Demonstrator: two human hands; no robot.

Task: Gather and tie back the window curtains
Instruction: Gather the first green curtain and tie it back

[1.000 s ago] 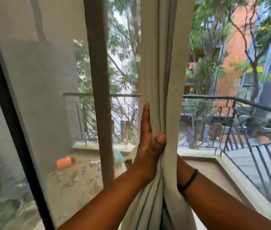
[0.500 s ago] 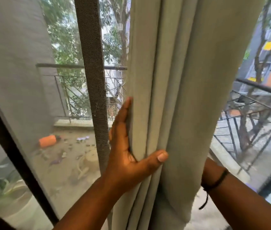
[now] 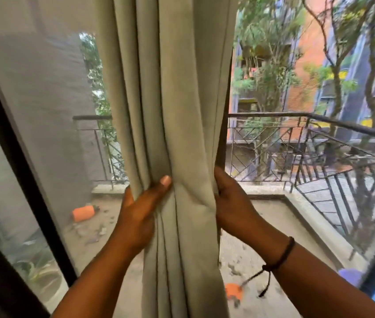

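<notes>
Curtain (image 3: 172, 92) bunched between both hands at the window, not yet tied.

Fabric hangs with its long axis vertical, straight ahead, folds gathered to a waist at hand level. Left hand (image 3: 139, 215) wraps the bundle's left side, thumb pressed across the front folds. Right hand (image 3: 233, 203) clasps the right edge, fingers hidden behind the cloth. Hands level, facing each other, both touching. No tie-back visible. Judgement: a tie would circle at this waist; either hand equally near.
</notes>
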